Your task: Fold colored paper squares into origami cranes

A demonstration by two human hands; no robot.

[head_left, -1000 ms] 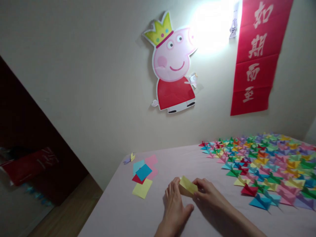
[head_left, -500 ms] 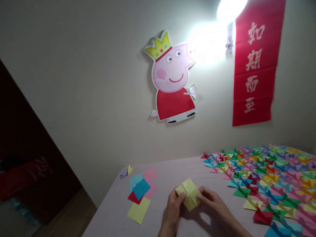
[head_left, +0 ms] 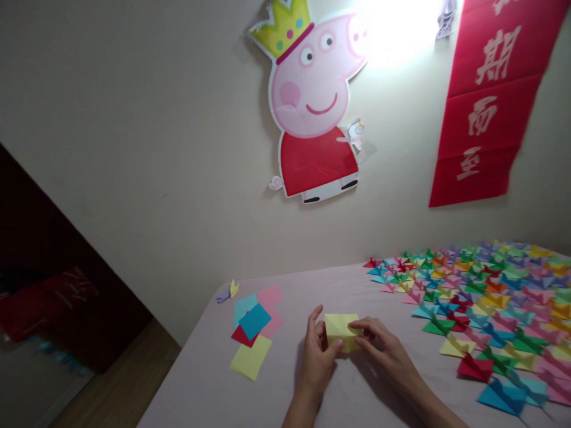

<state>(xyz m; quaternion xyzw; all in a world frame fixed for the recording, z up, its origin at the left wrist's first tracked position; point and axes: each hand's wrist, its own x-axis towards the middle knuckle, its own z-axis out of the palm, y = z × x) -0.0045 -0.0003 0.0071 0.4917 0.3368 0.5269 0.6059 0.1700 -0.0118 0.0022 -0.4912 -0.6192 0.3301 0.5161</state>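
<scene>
A creased square of yellow origami paper (head_left: pixel 341 327) is held above the table between both hands. My left hand (head_left: pixel 317 348) grips its left and lower edge, thumb in front, with the index finger raised off the paper. On the right side, my right hand (head_left: pixel 379 345) pinches the paper between thumb and fingers. The sheet bends along a crosswise crease, its lower part angled toward me. What lies behind the paper is hidden.
Loose sheets lie left: blue (head_left: pixel 255 321), red (head_left: pixel 244 336), yellow (head_left: pixel 251 358), pink (head_left: pixel 270 294). Two small folded pieces (head_left: pixel 229 291) sit at the far left corner. Many colourful paper cranes (head_left: pixel 495 321) cover the table's right side. A wall (head_left: pixel 200 226) stands behind.
The yellow paper has been turned from a diamond to edges level and is now bent along a crease. My left index finger has lifted. The view has tipped downward.
</scene>
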